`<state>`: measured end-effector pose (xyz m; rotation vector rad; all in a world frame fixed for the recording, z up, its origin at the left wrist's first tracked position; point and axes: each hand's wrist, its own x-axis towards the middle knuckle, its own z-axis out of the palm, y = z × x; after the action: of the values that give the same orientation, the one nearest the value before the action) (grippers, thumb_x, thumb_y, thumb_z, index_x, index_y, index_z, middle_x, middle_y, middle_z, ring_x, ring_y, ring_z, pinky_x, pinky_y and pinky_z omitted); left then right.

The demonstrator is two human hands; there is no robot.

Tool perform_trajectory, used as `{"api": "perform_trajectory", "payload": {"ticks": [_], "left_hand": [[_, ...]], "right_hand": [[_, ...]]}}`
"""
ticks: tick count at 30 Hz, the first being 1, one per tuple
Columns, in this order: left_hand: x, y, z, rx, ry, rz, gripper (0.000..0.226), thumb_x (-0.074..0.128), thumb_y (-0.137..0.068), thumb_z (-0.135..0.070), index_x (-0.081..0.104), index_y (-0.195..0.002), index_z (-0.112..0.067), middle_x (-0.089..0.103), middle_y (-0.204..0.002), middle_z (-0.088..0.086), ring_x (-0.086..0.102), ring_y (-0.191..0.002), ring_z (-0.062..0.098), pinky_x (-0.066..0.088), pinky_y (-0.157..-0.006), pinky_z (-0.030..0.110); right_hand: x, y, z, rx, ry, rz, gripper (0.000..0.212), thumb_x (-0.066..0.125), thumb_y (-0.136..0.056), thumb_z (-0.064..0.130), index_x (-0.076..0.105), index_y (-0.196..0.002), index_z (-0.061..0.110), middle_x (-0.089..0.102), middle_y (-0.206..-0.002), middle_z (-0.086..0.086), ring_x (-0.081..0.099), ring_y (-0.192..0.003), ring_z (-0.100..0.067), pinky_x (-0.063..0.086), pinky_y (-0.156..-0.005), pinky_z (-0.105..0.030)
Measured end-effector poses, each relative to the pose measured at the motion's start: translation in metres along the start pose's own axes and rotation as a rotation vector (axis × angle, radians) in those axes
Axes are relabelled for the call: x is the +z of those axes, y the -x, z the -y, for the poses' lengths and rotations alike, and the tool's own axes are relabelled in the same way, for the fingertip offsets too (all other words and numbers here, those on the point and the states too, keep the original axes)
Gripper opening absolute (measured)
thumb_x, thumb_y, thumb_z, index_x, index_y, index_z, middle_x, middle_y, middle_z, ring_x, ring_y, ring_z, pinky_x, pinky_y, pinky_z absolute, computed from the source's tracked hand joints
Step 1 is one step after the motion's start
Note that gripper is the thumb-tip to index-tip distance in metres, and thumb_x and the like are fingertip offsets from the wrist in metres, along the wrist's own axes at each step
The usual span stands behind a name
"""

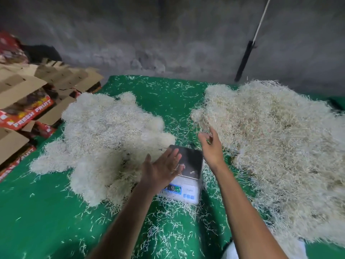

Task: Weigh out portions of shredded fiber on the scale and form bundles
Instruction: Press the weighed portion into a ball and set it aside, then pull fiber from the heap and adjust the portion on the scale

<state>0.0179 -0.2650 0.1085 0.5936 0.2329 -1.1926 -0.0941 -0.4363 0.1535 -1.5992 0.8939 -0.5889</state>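
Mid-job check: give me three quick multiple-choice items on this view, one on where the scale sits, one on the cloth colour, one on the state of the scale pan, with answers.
1. Where is the scale?
A. Between the two fiber piles
B. On top of the cardboard boxes
C. Against the back wall

2. What colour is the cloth under everything?
A. Blue
B. Green
C. Red

3. What is on the scale pan?
A. A full heap of fiber
B. A folded box
C. Only a few stray shreds

Answers:
1. A, it stands with the left pile on one side and the right pile on the other.
2. B, green shows wherever the cloth is bare.
3. C, the dark metal pan shows almost bare, with the left hand flat over its edge and the right hand reaching at the right pile.
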Motion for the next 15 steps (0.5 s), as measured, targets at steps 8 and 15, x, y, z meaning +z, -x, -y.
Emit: {"api": "perform_trajectory", "payload": {"ticks": [8,15], "left_hand": [[0.054,-0.066,0.064,-0.19,-0.163,0.105,0.092,0.014,-0.092,-0.08,0.04,-0.151,-0.014,0.047,-0.154,0.015,0.045,-0.138,0.033,0.029,-0.112,0.058],[0.091,-0.151,0.136,-0.342,-0.293,-0.03,0.09,0.02,-0.092,-0.081,0.037,-0.155,-0.019,0.048,-0.152,0.013,0.039,-0.142,0.038,0.025,-0.115,0.069]], "right_hand": [[-0.067,0.0,-0.07,0.15,0.153,-0.094,0.07,0.057,-0.104,0.039,0.022,-0.162,0.021,0.041,-0.16,-0.007,0.044,-0.143,-0.027,0.035,-0.12,-0.049],[-0.137,-0.051,-0.146,0.019,0.799,-0.144,0.072,0.071,-0.094,0.035,0.037,-0.155,0.017,0.042,-0.158,-0.012,0.044,-0.142,-0.033,0.032,-0.117,-0.045]]}}
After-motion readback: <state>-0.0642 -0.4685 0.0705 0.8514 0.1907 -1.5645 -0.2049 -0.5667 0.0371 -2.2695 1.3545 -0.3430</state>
